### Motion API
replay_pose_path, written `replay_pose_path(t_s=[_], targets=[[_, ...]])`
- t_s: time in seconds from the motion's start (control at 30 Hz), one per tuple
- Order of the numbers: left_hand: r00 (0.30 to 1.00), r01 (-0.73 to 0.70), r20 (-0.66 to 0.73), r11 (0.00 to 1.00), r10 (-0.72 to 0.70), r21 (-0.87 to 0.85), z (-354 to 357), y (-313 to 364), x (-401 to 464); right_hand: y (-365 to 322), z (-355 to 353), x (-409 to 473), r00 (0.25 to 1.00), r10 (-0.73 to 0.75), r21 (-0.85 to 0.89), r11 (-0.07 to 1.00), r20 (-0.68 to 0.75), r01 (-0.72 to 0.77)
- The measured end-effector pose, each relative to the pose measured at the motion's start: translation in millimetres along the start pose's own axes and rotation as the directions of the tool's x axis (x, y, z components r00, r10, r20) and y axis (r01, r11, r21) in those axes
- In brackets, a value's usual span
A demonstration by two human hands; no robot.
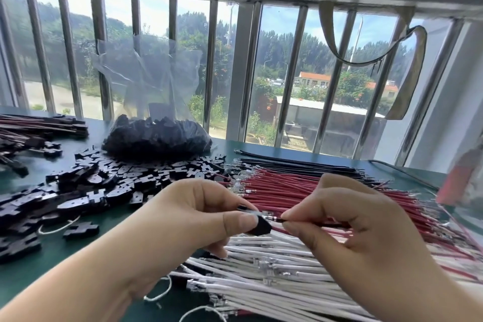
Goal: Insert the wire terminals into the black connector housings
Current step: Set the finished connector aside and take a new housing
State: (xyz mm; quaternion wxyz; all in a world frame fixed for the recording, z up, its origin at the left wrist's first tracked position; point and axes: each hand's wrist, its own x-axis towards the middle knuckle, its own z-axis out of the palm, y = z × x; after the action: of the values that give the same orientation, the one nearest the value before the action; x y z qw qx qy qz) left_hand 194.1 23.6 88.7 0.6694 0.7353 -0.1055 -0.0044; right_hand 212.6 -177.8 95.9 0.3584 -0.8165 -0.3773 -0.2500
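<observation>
Holding now: the left hand (198,212) pinches one black connector housing (260,226) between thumb and fingertips; the right hand (347,219) pinches a dark wire (313,223) just behind its metal terminal (271,217), the tip touching or just entering the housing mouth; how deep it sits I cannot tell.
Housing feel: judged light, rigid moulded plastic, small and a little slick; best held by its flat faces with the opening left uncovered, as it is.
Wire feel: judged limp and nearly weightless, so it would buckle if pushed from far back; the grip belongs close behind the crimp, on the insulation.
Terminal feel: thin stamped metal, likely easy to bend; it wants a straight push, not a sideways one.
White wires (274,277): a fanned sheaf lying directly under both hands, terminals pointing left.
Red wires (300,191): a thick bundle beyond the hands, near the right hand.
Black wires (300,165): a thinner row behind the red ones.
Loose housings (104,185): spread over the green table (39,280) to the left.
Bag of housings (156,136): clear plastic, farther back by the window bars (211,65).
Finished leads (39,125): far left; detail is unclear.
</observation>
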Motion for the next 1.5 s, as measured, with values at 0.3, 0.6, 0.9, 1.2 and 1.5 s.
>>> replay_pose_path(t_s=[0.3, 0.6, 0.9, 1.2, 1.5], targets=[[0.999, 0.002, -0.042, 0.996, 0.002, 0.093, 9, -2, 0, 3, 2, 6, 0.967, 0.135, 0.073, 0.985, 0.215, -0.154], [0.996, 0.026, -0.085, 0.994, -0.017, 0.108, 6, -3, 0, 8, -2, 6, 0.950, 0.182, 0.042, 0.979, 0.253, -0.199], [0.997, 0.028, -0.076, 0.994, -0.020, 0.107, 10, 0, -2, 11, -2, 5, 0.964, 0.125, 0.051, 0.989, 0.235, -0.141], [0.976, 0.122, 0.154, 0.971, -0.154, 0.204, -32, 14, -13, 7, -36, 15, 0.585, 0.041, 0.151, 0.949, 0.810, -0.276], [0.864, 0.433, -0.483, 0.278, 0.144, 0.857, -76, -59, 32, 14, -10, 7, 0.800, 0.206, -0.368, 0.929, 0.563, 0.020]])
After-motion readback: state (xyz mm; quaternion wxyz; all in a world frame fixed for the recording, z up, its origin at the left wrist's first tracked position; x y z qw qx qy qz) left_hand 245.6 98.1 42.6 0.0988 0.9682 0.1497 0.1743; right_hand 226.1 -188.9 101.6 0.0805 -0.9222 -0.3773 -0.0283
